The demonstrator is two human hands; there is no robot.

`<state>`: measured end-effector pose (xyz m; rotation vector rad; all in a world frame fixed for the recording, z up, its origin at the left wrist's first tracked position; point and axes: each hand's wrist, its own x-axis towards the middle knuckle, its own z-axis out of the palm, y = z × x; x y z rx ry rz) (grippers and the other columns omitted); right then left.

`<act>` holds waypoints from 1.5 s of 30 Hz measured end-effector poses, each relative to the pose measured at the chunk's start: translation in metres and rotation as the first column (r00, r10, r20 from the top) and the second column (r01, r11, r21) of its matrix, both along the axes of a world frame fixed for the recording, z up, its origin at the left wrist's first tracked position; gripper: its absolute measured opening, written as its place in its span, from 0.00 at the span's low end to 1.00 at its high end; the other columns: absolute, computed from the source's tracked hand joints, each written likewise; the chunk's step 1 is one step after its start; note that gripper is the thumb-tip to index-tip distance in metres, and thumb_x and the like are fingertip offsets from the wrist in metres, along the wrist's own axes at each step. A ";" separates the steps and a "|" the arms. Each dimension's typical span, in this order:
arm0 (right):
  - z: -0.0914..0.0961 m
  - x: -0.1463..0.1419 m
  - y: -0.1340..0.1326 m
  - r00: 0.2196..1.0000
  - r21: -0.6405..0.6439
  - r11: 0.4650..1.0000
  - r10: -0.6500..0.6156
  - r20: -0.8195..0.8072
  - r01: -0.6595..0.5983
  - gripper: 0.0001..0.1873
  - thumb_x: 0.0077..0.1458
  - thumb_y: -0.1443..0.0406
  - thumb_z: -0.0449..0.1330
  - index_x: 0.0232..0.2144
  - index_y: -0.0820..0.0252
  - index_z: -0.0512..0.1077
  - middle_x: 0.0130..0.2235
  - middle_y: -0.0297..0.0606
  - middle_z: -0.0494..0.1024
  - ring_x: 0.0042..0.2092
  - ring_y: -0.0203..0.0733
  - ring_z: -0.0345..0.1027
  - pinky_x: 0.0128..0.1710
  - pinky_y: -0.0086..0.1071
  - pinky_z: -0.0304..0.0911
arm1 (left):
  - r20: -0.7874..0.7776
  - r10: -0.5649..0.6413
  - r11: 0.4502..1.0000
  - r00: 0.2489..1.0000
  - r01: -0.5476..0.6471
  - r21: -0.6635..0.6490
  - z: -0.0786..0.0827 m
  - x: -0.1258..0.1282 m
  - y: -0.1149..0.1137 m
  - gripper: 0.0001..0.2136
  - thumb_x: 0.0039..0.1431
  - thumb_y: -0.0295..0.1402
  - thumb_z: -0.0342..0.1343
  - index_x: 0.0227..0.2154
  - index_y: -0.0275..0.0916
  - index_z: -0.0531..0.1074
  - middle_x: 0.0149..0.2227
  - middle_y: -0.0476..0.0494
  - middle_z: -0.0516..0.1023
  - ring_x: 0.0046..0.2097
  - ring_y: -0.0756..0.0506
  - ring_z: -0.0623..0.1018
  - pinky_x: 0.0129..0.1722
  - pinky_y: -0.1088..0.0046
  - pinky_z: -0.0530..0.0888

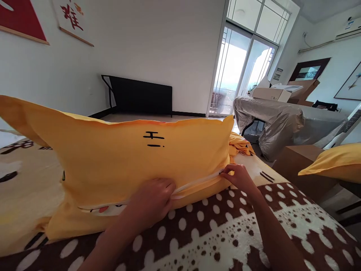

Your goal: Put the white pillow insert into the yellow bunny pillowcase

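Observation:
A plump pillow in a yellow pillowcase (113, 158) stands on its long side across the bed, with black printed marks on its upper half. A pale zipper (194, 183) runs along its lower right part. My left hand (155, 197) is closed on the pillowcase near the middle, at the left end of the visible zipper. At the zipper's right end, my right hand (238, 177) pinches the zipper edge between thumb and finger; whether a pull tab is there is too small to tell. Part of a printed face shows in a fold at lower left.
Under the pillow lies a brown-and-white spotted blanket (214, 241). Crumpled yellow cloth (241, 145) is behind its right end. Another yellow pillow (335, 163) is at far right, near a cardboard box (299, 165). Plastic-covered furniture (267, 116) stands by the glass door (234, 71).

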<state>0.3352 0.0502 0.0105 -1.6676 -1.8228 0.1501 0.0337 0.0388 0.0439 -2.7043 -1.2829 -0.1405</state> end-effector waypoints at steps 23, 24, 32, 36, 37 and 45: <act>-0.018 0.005 0.016 0.978 0.147 0.975 -0.184 0.102 0.168 0.07 0.45 0.69 0.56 0.18 0.58 0.65 0.28 0.36 0.73 0.35 0.40 0.64 0.39 0.33 0.57 | 0.008 -0.006 1.000 1.000 0.006 0.014 0.000 0.001 0.001 0.08 0.54 0.23 0.45 0.25 0.38 0.66 0.30 0.42 0.73 0.33 0.42 0.73 0.31 0.67 0.63; -0.019 0.006 0.017 0.976 0.151 0.973 -0.192 0.101 0.176 0.07 0.45 0.69 0.56 0.17 0.58 0.65 0.29 0.36 0.72 0.35 0.40 0.64 0.39 0.33 0.57 | 0.006 -0.006 1.000 1.000 0.006 0.012 0.001 0.001 0.000 0.08 0.53 0.22 0.45 0.25 0.38 0.66 0.30 0.42 0.74 0.33 0.42 0.73 0.31 0.67 0.63; -0.027 0.017 0.024 0.959 0.145 0.957 -0.265 0.099 0.250 0.08 0.44 0.68 0.55 0.17 0.58 0.63 0.27 0.35 0.70 0.33 0.39 0.64 0.36 0.32 0.57 | 0.009 -0.013 1.000 1.000 0.012 0.019 -0.001 0.000 0.001 0.08 0.54 0.22 0.44 0.25 0.38 0.67 0.31 0.42 0.74 0.33 0.41 0.73 0.32 0.67 0.62; -0.027 0.016 0.025 0.953 0.109 0.953 -0.291 0.082 0.282 0.08 0.45 0.66 0.55 0.16 0.58 0.62 0.26 0.35 0.69 0.31 0.38 0.63 0.33 0.31 0.55 | 0.006 -0.013 1.000 1.000 0.013 0.003 -0.001 0.000 0.001 0.08 0.53 0.22 0.44 0.25 0.38 0.66 0.31 0.42 0.74 0.33 0.42 0.73 0.32 0.67 0.63; -0.027 0.015 0.025 0.950 0.098 0.951 -0.301 0.078 0.293 0.09 0.45 0.65 0.55 0.16 0.58 0.63 0.26 0.35 0.69 0.31 0.38 0.63 0.32 0.30 0.55 | 0.007 -0.013 1.000 1.000 0.014 -0.002 0.000 0.001 0.001 0.08 0.53 0.22 0.45 0.25 0.38 0.66 0.31 0.42 0.74 0.33 0.42 0.73 0.32 0.67 0.63; -0.027 0.007 0.024 0.917 0.059 0.926 -0.378 0.129 0.373 0.11 0.48 0.64 0.54 0.17 0.59 0.64 0.26 0.36 0.67 0.28 0.36 0.58 0.26 0.29 0.47 | -0.007 -0.022 1.000 1.000 0.022 0.004 0.001 0.002 0.000 0.08 0.54 0.22 0.45 0.26 0.38 0.67 0.32 0.42 0.75 0.34 0.42 0.73 0.33 0.66 0.64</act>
